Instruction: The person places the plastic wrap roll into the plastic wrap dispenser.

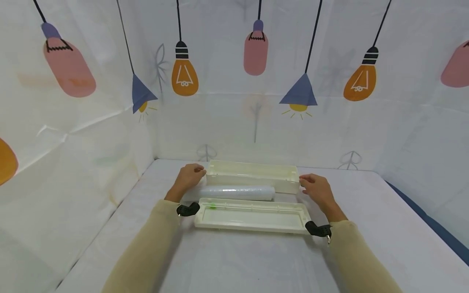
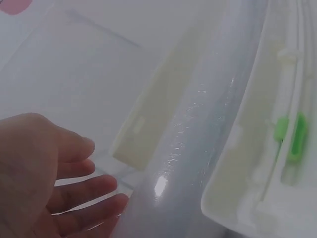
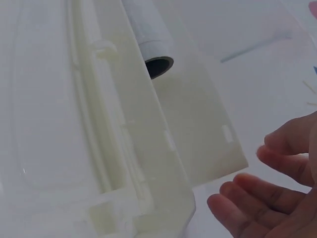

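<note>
A cream plastic box [image 1: 253,179], long and open at the top, stands at the back of the table. In front of it lies a roll of clear plastic film [image 1: 238,192], whose hollow core shows in the right wrist view. Nearest me is the matching lid [image 1: 253,215], with a green slider [image 2: 295,136] on its track. My left hand [image 1: 190,176] is beside the box's left end, its fingers loosely bent and holding nothing. At the opposite end, my right hand [image 1: 316,188] has relaxed fingers close to the box corner; whether they touch it I cannot tell.
A white cloth covers the table [image 1: 249,260]. Behind and to the left hangs a pale curtain [image 1: 227,122] printed with lamps and bulbs. Black wrist camera mounts [image 1: 318,229] reach over both ends of the lid.
</note>
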{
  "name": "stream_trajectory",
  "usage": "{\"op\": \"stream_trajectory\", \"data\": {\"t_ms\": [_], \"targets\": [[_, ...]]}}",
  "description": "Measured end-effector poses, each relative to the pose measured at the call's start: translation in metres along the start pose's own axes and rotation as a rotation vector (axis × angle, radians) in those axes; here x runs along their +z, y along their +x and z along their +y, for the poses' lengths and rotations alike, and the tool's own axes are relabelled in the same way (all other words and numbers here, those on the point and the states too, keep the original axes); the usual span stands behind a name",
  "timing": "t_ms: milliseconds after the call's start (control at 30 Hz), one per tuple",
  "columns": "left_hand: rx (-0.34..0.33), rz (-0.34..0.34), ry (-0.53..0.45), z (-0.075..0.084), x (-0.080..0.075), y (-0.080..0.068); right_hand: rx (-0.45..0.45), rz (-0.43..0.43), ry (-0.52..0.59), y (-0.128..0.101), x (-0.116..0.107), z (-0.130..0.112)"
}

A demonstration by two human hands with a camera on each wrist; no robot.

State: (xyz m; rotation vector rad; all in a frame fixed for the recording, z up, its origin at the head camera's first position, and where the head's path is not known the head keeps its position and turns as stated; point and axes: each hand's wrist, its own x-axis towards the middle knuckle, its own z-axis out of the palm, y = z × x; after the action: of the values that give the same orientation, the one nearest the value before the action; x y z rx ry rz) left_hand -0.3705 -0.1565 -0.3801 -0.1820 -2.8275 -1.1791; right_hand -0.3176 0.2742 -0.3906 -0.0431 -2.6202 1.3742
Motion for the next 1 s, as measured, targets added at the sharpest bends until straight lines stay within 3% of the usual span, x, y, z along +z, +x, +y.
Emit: {"op": "stream_trajectory", "data": {"t_ms": [300, 600, 1000], "targets": [[0.057, 0.125, 0.015, -0.009, -0.002, -0.023, 0.018, 0.062, -0.093, -0.012, -0.007, -0.009], [0.062, 0.198, -0.008, -0.022, -0.020, -0.050, -0.093, 0.099, 0.076, -0.014, -0.005, -0.022], [-0.006, 0.215, 0.017, -0.044, -0.031, -0.066, -0.087, 0.006, 0.151, -0.013, 0.027, -0.029]]}}
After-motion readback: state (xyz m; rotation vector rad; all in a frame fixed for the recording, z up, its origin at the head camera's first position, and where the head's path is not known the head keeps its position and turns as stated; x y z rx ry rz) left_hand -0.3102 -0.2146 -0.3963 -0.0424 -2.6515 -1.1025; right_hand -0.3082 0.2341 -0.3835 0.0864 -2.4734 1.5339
